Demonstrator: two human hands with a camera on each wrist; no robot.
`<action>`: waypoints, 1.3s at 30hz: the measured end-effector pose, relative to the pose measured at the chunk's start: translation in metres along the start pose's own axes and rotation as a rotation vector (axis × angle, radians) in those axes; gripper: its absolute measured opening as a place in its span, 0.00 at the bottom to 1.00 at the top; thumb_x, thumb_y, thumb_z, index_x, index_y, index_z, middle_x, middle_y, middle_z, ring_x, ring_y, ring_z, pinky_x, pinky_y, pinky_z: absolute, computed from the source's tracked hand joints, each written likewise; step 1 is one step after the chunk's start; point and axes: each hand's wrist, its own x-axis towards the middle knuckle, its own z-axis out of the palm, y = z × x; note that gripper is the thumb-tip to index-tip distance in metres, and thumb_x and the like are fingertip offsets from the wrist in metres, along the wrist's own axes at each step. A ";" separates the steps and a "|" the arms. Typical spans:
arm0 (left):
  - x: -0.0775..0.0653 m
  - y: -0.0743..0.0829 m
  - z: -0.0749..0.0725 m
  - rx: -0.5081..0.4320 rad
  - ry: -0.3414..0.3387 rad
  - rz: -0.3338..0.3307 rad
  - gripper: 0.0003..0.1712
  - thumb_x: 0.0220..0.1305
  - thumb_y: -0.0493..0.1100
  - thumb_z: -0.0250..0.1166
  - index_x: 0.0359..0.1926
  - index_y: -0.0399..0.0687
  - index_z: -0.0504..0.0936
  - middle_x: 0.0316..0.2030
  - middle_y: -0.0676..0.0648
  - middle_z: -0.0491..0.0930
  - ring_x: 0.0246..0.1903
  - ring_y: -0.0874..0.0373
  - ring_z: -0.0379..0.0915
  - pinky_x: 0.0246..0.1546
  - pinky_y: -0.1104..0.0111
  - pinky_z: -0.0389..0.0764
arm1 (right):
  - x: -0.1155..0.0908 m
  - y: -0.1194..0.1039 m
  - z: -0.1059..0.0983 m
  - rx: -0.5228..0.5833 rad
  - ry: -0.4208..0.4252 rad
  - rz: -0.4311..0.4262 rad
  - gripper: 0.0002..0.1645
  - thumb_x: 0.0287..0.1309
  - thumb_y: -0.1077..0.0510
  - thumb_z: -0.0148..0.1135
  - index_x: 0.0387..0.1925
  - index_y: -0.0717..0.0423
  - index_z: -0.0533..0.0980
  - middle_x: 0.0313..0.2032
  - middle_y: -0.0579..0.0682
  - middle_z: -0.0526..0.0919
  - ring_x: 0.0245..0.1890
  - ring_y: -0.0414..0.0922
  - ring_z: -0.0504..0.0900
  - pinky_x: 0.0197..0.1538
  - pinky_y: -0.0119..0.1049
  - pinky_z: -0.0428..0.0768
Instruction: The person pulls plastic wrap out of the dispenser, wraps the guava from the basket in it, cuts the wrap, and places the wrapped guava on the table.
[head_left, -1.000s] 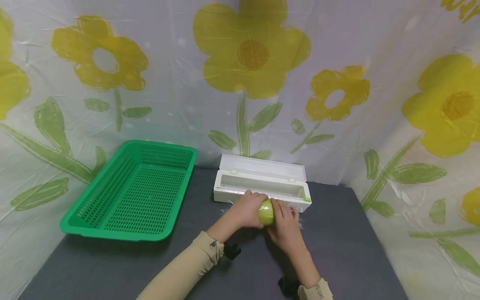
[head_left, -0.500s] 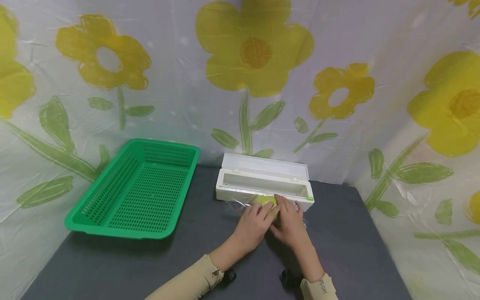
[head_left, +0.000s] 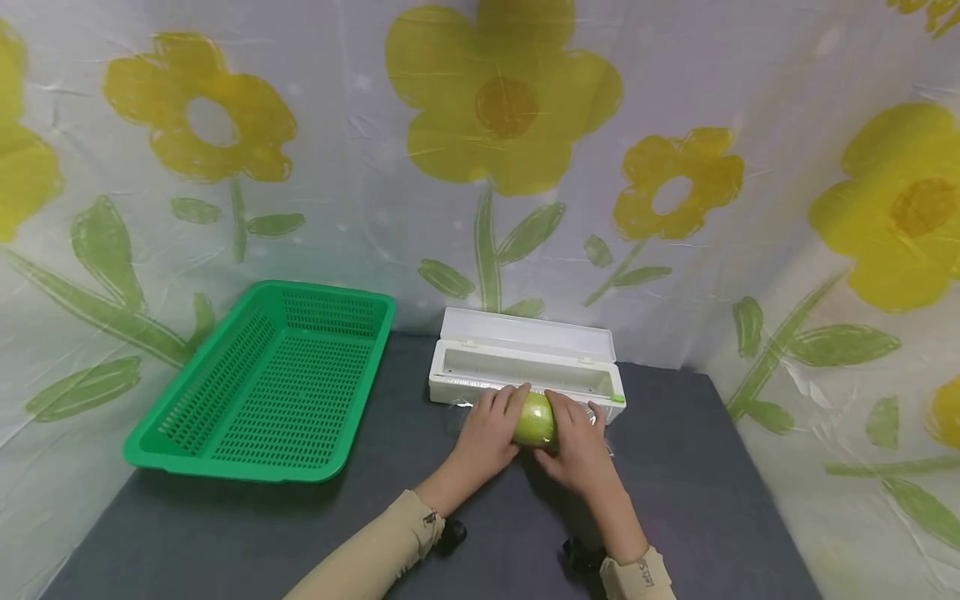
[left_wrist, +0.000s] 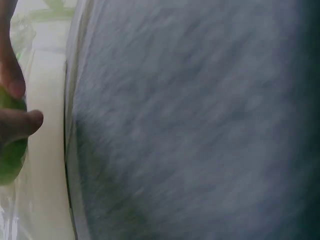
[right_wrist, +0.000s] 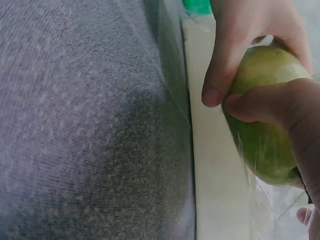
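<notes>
Between both hands is a smooth green apple (head_left: 535,419), with clear plastic wrap (right_wrist: 257,200) clinging around and below it. From the left side my left hand (head_left: 486,429) grips it, fingers over the far side and thumb near the front. My right hand (head_left: 577,440) grips the opposite side. Seen from the right wrist, the two thumbs nearly meet on the apple (right_wrist: 265,145). Directly behind lies a long white cling film box (head_left: 525,371) with its lid raised; the hands hide part of its front.
A green perforated plastic basket (head_left: 240,471) stands at the left on the dark grey tabletop (head_left: 405,542). Behind the table hangs a flower-printed curtain (head_left: 337,208). A black wrist device (head_left: 450,536) shows under the left cuff.
The left hand first moved over the apple's top near the right hand, then drew back to its left side. The apple shows more fully between the hands now.
</notes>
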 end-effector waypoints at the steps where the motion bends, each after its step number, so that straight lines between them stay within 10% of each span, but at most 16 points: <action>1: 0.001 -0.001 -0.001 -0.002 -0.005 -0.002 0.59 0.37 0.49 0.90 0.71 0.43 0.72 0.54 0.42 0.80 0.46 0.49 0.76 0.43 0.59 0.84 | 0.000 0.000 -0.001 0.003 -0.006 0.004 0.60 0.34 0.53 0.91 0.70 0.64 0.70 0.61 0.62 0.81 0.57 0.62 0.82 0.62 0.73 0.67; 18: 0.020 -0.001 -0.025 0.044 -0.181 -0.054 0.56 0.41 0.62 0.87 0.67 0.41 0.73 0.47 0.45 0.84 0.43 0.51 0.75 0.41 0.60 0.82 | 0.000 0.013 -0.015 0.022 -0.097 0.076 0.58 0.47 0.40 0.85 0.76 0.54 0.68 0.56 0.59 0.85 0.57 0.61 0.79 0.67 0.75 0.58; 26: 0.021 0.000 -0.029 -0.039 -0.192 -0.100 0.55 0.43 0.61 0.87 0.68 0.40 0.75 0.51 0.42 0.80 0.46 0.49 0.75 0.42 0.59 0.84 | -0.004 0.016 -0.012 0.085 -0.122 0.080 0.64 0.54 0.43 0.81 0.81 0.58 0.55 0.61 0.62 0.81 0.61 0.64 0.76 0.68 0.76 0.54; 39: 0.019 -0.004 -0.028 -0.038 -0.156 -0.060 0.57 0.44 0.58 0.89 0.72 0.46 0.73 0.47 0.43 0.83 0.43 0.49 0.76 0.33 0.61 0.85 | -0.006 0.020 -0.010 0.083 -0.089 0.032 0.58 0.54 0.42 0.82 0.80 0.51 0.62 0.53 0.58 0.83 0.58 0.62 0.76 0.67 0.76 0.53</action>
